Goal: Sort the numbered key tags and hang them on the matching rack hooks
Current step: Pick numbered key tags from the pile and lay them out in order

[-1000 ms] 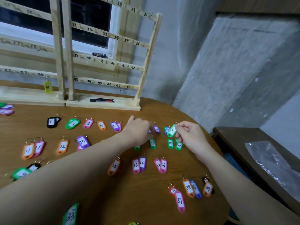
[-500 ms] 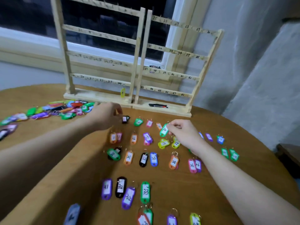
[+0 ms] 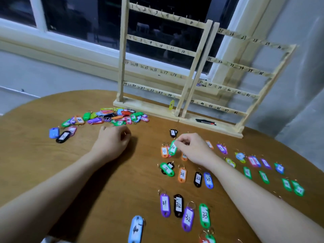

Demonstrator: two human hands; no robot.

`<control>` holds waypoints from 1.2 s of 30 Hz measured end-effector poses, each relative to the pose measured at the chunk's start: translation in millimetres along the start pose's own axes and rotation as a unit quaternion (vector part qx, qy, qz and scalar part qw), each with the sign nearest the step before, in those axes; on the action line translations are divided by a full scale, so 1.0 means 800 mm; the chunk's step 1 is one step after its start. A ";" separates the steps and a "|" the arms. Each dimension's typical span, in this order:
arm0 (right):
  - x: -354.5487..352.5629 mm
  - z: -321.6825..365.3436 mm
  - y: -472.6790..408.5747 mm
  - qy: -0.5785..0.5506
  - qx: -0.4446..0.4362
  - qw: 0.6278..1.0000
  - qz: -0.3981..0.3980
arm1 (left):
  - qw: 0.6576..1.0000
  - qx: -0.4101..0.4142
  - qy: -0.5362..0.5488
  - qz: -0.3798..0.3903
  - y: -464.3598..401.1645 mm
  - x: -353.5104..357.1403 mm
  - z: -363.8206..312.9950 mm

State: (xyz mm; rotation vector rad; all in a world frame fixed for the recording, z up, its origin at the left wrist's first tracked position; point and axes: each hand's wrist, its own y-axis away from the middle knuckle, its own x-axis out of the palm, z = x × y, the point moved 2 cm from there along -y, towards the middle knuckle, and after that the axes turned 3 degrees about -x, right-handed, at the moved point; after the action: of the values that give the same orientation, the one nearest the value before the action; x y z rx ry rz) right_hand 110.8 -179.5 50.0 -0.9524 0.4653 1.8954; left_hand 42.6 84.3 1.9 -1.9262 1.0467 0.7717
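Here, a round wooden table (image 3: 73,165), probably beneath a window (image 3: 84,16).

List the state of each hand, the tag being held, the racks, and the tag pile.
Right hand: pinches green tag 10, lifted off table.
Left hand: curled, near pile, holding nothing visible.
Racks: upright, one yellow tag hanging.
Tag pile: unsorted, on table.

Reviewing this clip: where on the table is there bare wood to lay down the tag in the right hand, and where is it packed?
Bare wood lies between the left hand and the sorted rows, left of orange tag 11 and green tag 20. More lies near the table edge, left of purple tag 31. Crowded: the unsorted pile before the rack, and the rows right of the right hand, which pinches green tag 10.
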 end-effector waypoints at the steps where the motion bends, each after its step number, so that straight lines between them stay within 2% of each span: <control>1: 0.003 0.004 -0.004 0.004 0.003 1.000 0.002 | 1.000 0.002 0.007 -0.013 -0.001 0.001 0.003; 8: 0.030 0.034 -0.035 0.006 -0.018 1.000 0.014 | 0.998 -0.008 -0.003 -0.058 -0.015 -0.003 0.032; 12: 0.049 0.043 -0.052 0.029 -0.034 0.998 0.034 | 0.989 -0.112 -0.003 -0.093 -0.028 -0.019 0.063; 14: 0.055 0.043 -0.058 0.059 -0.038 0.996 0.052 | 0.987 -0.133 0.001 -0.087 -0.034 -0.020 0.069; 17: 0.056 0.044 -0.072 0.112 -0.051 0.991 0.057 | 0.992 -0.113 -0.019 -0.057 -0.040 -0.015 0.070; 20: 0.047 0.052 -0.089 0.102 -0.048 0.992 0.050 | 0.995 -0.088 -0.037 -0.032 -0.048 -0.009 0.070; 25: 0.061 0.070 -0.127 0.073 -0.055 0.996 0.017 | 0.997 -0.022 -0.058 -0.044 -0.071 -0.005 0.072; 28: 0.085 0.081 -0.149 0.071 -0.075 0.994 0.020 | 0.999 -0.012 -0.025 -0.036 -0.077 -0.008 0.075; 32: 0.117 0.087 -0.183 0.072 -0.072 0.995 -0.001 | 0.996 0.055 -0.023 -0.062 -0.074 -0.006 0.072; 36: 0.140 0.076 -0.210 0.092 -0.051 0.994 -0.040 | 0.997 0.044 -0.031 -0.053 -0.080 -0.002 0.076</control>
State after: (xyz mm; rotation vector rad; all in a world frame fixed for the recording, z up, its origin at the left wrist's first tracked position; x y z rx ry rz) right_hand 201.3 7.3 12.4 -1.2025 0.4353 1.7817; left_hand 89.3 158.7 -5.0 -1.8547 0.9178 0.7095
